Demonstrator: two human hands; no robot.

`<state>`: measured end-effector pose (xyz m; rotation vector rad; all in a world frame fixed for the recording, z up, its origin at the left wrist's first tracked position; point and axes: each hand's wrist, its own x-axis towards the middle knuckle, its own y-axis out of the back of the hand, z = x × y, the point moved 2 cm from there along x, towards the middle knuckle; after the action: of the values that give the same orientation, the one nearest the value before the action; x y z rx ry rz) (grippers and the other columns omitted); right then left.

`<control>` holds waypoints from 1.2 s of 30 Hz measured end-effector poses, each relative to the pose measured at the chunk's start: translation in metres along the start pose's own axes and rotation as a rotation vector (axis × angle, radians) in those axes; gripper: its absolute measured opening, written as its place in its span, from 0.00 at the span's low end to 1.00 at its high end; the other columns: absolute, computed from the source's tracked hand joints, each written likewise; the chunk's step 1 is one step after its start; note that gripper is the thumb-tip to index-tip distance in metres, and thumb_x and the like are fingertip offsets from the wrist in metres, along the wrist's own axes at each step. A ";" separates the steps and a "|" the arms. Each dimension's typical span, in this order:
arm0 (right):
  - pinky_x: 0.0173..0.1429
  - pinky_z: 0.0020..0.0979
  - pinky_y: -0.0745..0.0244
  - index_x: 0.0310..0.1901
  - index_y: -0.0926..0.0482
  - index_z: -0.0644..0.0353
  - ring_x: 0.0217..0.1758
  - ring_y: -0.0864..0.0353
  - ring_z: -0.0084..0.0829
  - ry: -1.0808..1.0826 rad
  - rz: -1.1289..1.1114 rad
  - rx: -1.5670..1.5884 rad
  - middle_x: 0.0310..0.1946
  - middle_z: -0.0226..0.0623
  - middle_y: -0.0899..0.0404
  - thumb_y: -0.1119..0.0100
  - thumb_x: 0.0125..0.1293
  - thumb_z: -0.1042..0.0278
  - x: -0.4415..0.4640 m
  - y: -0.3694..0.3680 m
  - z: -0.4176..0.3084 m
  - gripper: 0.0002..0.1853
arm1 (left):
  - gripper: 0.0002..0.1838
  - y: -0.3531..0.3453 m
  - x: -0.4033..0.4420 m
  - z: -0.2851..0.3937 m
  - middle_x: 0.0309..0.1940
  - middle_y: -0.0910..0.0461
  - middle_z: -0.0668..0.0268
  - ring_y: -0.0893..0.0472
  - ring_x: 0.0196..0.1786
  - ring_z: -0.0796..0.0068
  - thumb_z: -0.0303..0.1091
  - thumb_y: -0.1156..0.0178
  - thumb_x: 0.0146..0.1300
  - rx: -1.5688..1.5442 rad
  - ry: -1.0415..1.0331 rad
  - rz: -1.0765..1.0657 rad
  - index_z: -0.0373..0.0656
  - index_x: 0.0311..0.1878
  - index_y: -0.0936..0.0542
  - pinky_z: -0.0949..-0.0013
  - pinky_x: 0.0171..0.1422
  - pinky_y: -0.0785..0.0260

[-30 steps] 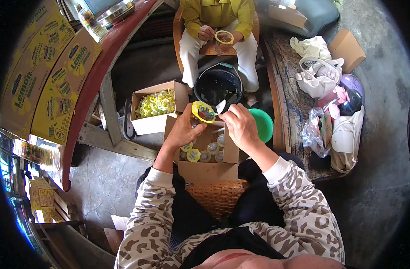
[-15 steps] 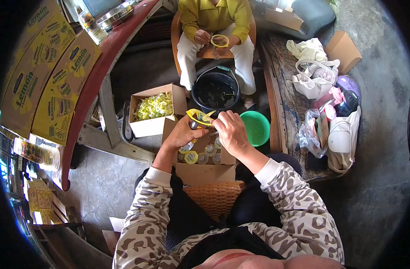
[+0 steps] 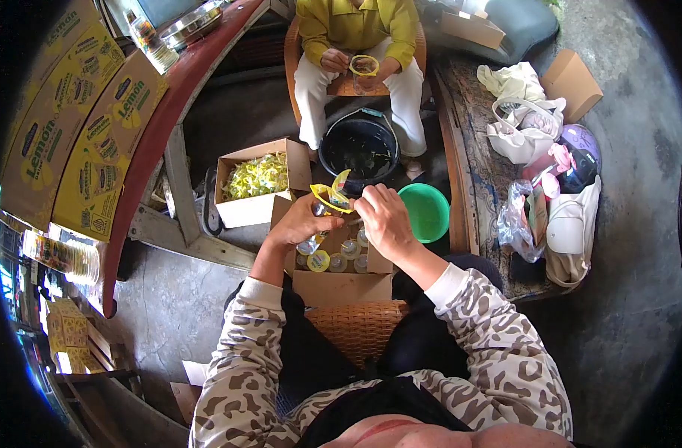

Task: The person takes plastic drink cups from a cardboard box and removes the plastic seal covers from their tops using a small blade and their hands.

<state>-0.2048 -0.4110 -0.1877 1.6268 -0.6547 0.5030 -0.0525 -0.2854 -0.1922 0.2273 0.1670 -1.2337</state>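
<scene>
My left hand [image 3: 302, 224] is wrapped round a clear plastic cup [image 3: 330, 200] with a yellow rim, tilted above an open cardboard box [image 3: 341, 288]. A piece of the cup's yellow printed film lid [image 3: 341, 182] stands up from the rim. My right hand [image 3: 384, 221] is closed at the right side of the rim, fingertips pinched together; what they hold is hidden. Inside the box below are several clear cups [image 3: 350, 249] and one with a yellow lid [image 3: 318, 261].
A box of yellow strips [image 3: 257, 178] stands at left, a black bucket [image 3: 358, 151] ahead, a green basin [image 3: 424, 212] at right. Opposite sits a person [image 3: 360, 37] holding a yellow-rimmed cup. Bags and a helmet [image 3: 580, 158] lie on the right bench.
The lid film, over the cup's top a second ago, now stands up from the rim. My right hand has moved lower and closer to the cup. The view has shifted slightly.
</scene>
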 end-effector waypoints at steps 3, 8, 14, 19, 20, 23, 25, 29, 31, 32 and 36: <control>0.42 0.39 0.25 0.33 0.22 0.57 0.39 0.23 0.38 -0.146 0.014 0.154 0.35 0.34 0.28 0.36 0.55 0.77 0.001 -0.007 0.006 0.06 | 0.26 0.000 0.000 0.000 0.41 0.17 0.66 0.20 0.39 0.78 0.36 0.24 0.55 0.000 -0.040 0.061 0.36 0.54 0.23 0.71 0.46 0.27; 0.41 0.41 0.25 0.33 0.21 0.62 0.39 0.22 0.41 -0.347 0.012 0.410 0.33 0.37 0.27 0.36 0.56 0.83 0.000 -0.006 0.020 0.06 | 0.29 0.004 0.009 -0.008 0.42 0.16 0.63 0.19 0.43 0.77 0.39 0.24 0.56 0.140 -0.203 0.153 0.36 0.56 0.25 0.72 0.47 0.26; 0.41 0.39 0.27 0.34 0.21 0.59 0.38 0.24 0.38 -0.169 0.052 0.228 0.31 0.35 0.29 0.35 0.57 0.81 0.006 0.007 0.016 0.06 | 0.25 0.011 0.004 -0.004 0.40 0.16 0.61 0.18 0.42 0.76 0.41 0.28 0.61 0.204 -0.250 0.197 0.36 0.55 0.24 0.70 0.46 0.25; 0.40 0.37 0.31 0.34 0.22 0.59 0.37 0.27 0.36 0.017 0.072 0.044 0.32 0.33 0.30 0.36 0.57 0.78 0.009 0.012 0.006 0.06 | 0.25 0.003 -0.006 0.001 0.37 0.17 0.63 0.18 0.39 0.75 0.44 0.30 0.62 -0.140 -0.124 0.060 0.35 0.54 0.24 0.70 0.44 0.24; 0.40 0.37 0.31 0.33 0.24 0.59 0.37 0.27 0.37 0.048 0.045 0.014 0.32 0.34 0.30 0.36 0.57 0.78 0.009 0.012 0.005 0.06 | 0.26 -0.001 -0.007 0.000 0.37 0.17 0.63 0.18 0.38 0.75 0.44 0.30 0.62 -0.210 -0.093 -0.004 0.35 0.54 0.25 0.70 0.44 0.24; 0.43 0.36 0.29 0.34 0.22 0.59 0.40 0.27 0.35 -0.027 0.003 0.035 0.35 0.33 0.29 0.38 0.52 0.78 0.006 0.007 0.008 0.07 | 0.26 -0.007 -0.005 0.000 0.37 0.18 0.63 0.18 0.37 0.74 0.44 0.30 0.62 -0.281 -0.096 -0.054 0.36 0.55 0.26 0.70 0.43 0.24; 0.44 0.38 0.27 0.33 0.22 0.59 0.41 0.25 0.38 -0.111 0.000 0.106 0.35 0.35 0.29 0.37 0.53 0.80 0.006 0.003 0.011 0.07 | 0.26 -0.006 -0.003 0.002 0.38 0.19 0.63 0.19 0.38 0.75 0.41 0.28 0.61 -0.148 -0.006 -0.020 0.36 0.55 0.26 0.69 0.42 0.24; 0.44 0.41 0.24 0.33 0.21 0.59 0.42 0.21 0.40 -0.388 -0.015 0.401 0.33 0.35 0.27 0.37 0.58 0.82 0.002 -0.004 0.026 0.06 | 0.28 -0.011 0.001 0.004 0.42 0.18 0.62 0.18 0.43 0.73 0.37 0.26 0.59 -0.124 -0.176 0.041 0.35 0.58 0.27 0.68 0.49 0.23; 0.44 0.40 0.24 0.34 0.20 0.60 0.42 0.20 0.39 -0.437 -0.026 0.475 0.33 0.36 0.26 0.37 0.58 0.83 0.000 -0.006 0.031 0.06 | 0.30 -0.012 0.003 0.007 0.48 0.18 0.60 0.19 0.52 0.72 0.34 0.25 0.58 -0.013 -0.295 0.092 0.34 0.61 0.27 0.67 0.60 0.27; 0.44 0.40 0.24 0.34 0.20 0.60 0.42 0.20 0.39 -0.441 -0.025 0.473 0.33 0.36 0.26 0.37 0.58 0.83 -0.001 -0.006 0.033 0.06 | 0.30 -0.011 0.003 0.007 0.48 0.18 0.60 0.19 0.52 0.72 0.34 0.25 0.58 -0.013 -0.293 0.088 0.34 0.61 0.27 0.67 0.60 0.27; 0.45 0.40 0.24 0.34 0.20 0.59 0.42 0.22 0.39 -0.361 -0.025 0.382 0.34 0.35 0.27 0.37 0.59 0.81 0.003 0.006 0.029 0.05 | 0.30 0.000 0.001 0.007 0.54 0.18 0.61 0.21 0.58 0.73 0.36 0.26 0.59 0.260 -0.210 0.102 0.35 0.62 0.25 0.67 0.66 0.31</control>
<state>-0.2077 -0.4410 -0.1854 2.1127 -0.8394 0.3290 -0.0525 -0.2879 -0.1854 0.3255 -0.1862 -1.1682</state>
